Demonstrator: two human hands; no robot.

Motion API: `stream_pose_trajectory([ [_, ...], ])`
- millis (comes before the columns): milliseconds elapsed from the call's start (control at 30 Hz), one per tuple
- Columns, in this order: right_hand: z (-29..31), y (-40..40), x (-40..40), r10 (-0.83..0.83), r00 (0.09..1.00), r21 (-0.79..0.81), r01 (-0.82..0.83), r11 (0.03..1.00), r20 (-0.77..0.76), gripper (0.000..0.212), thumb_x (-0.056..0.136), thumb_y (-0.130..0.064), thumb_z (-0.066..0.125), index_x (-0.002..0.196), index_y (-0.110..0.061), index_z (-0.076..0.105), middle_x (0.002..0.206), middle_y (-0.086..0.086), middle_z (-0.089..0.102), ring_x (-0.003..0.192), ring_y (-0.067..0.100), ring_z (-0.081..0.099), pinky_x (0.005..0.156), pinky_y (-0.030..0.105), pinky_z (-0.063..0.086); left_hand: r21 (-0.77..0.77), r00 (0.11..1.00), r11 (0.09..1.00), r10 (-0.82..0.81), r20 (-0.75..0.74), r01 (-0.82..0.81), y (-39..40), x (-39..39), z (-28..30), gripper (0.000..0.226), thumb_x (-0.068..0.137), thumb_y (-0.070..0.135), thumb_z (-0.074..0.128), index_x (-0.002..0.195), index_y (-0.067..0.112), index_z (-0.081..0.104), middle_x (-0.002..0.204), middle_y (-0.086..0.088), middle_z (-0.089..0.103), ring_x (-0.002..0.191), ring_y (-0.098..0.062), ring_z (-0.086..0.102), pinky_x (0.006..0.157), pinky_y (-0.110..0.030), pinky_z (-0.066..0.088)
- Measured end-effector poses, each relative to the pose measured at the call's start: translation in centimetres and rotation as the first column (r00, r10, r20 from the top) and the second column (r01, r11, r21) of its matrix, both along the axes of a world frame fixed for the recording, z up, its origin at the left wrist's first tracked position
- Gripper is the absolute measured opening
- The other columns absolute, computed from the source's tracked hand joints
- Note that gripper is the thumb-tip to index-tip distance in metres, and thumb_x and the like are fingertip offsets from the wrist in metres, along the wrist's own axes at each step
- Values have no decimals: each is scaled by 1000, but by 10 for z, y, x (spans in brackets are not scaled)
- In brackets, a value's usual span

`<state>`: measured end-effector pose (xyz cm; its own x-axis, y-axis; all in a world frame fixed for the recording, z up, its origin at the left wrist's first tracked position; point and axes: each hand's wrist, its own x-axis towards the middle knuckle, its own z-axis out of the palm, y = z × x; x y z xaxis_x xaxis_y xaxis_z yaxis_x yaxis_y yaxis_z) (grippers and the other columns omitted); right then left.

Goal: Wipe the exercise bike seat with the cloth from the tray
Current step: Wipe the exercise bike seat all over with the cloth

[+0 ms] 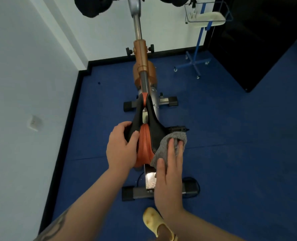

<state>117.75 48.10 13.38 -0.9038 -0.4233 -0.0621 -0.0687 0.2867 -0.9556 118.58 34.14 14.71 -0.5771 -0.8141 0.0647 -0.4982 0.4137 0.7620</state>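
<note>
The exercise bike's seat is black with an orange centre and sits in the middle of the head view, nose pointing away from me. My left hand grips the seat's left rear edge, fingers curled around it. My right hand presses a grey cloth against the seat's right rear side with its fingers laid nearly straight on the cloth. Part of the cloth hangs below the seat edge. The tray stands on a blue stand at the far right.
The bike frame runs away from me toward the white wall corner. Its base feet rest on blue floor. A blue wheeled stand and a black cabinet are at the right. My yellow-shoed foot is below.
</note>
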Motion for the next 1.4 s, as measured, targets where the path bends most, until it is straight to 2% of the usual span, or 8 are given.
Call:
stream_pose_trajectory([
  [167,-6,9,-17,-66,996,-99,71,993,54,45,96,-49,30,141,-47,33,157,-26,14,142,-9,12,118,34,26,19,1000,1000,10,-26,-9,1,-1,-1,29,82,43,51,110,37,53,106,19,57,101,-5,53,83,-35,47],
  [367,-3,10,-3,-130,991,-130,134,982,40,37,96,-38,44,130,-52,42,153,-26,25,140,-8,22,105,3,24,27,999,999,-18,-44,19,-3,-1,-5,32,84,39,51,115,32,53,110,16,57,101,-6,52,83,-34,45],
  [467,-2,2,-12,-181,972,-173,206,963,151,46,100,-22,43,139,-46,36,153,-20,31,139,-6,27,110,13,27,41,996,996,-72,-49,74,-7,0,-7,35,85,39,49,118,29,51,111,13,56,101,-7,50,82,-32,41],
  [600,0,-29,5,-330,933,-132,349,928,146,47,104,-22,29,147,-41,21,157,-23,14,141,-12,11,120,27,16,70,956,954,-292,16,290,-24,3,-8,41,93,32,45,132,23,40,132,4,48,122,-13,42,98,-32,34],
  [833,-11,-74,61,-443,875,98,467,879,-199,46,101,-44,20,145,-53,11,156,-21,-22,147,5,-13,117,37,15,-59,754,758,-653,-72,650,-45,-16,4,41,93,29,38,134,27,45,146,13,35,137,-1,24,114,-31,19],
  [1033,-3,-73,33,-346,833,332,503,798,-431,48,101,-45,14,144,-39,35,162,-5,0,148,17,-12,120,44,13,16,718,725,-680,-150,689,-47,-16,-1,37,94,33,32,123,29,55,132,20,45,135,-1,28,112,-29,23],
  [1267,-34,-91,91,-449,874,214,482,850,-186,52,99,-52,17,146,-51,-3,155,-27,-21,144,1,-19,119,34,5,78,749,747,-646,-146,660,-47,-14,-4,31,98,32,34,119,34,57,127,31,43,132,9,26,104,-19,22],
  [1400,-18,-99,70,-557,814,130,577,806,-163,53,96,-58,12,145,-51,-7,154,-23,-28,142,1,-25,117,32,0,70,743,741,-656,-133,668,-46,-15,-3,31,98,32,34,118,35,57,131,27,43,133,9,25,101,-17,21],
])
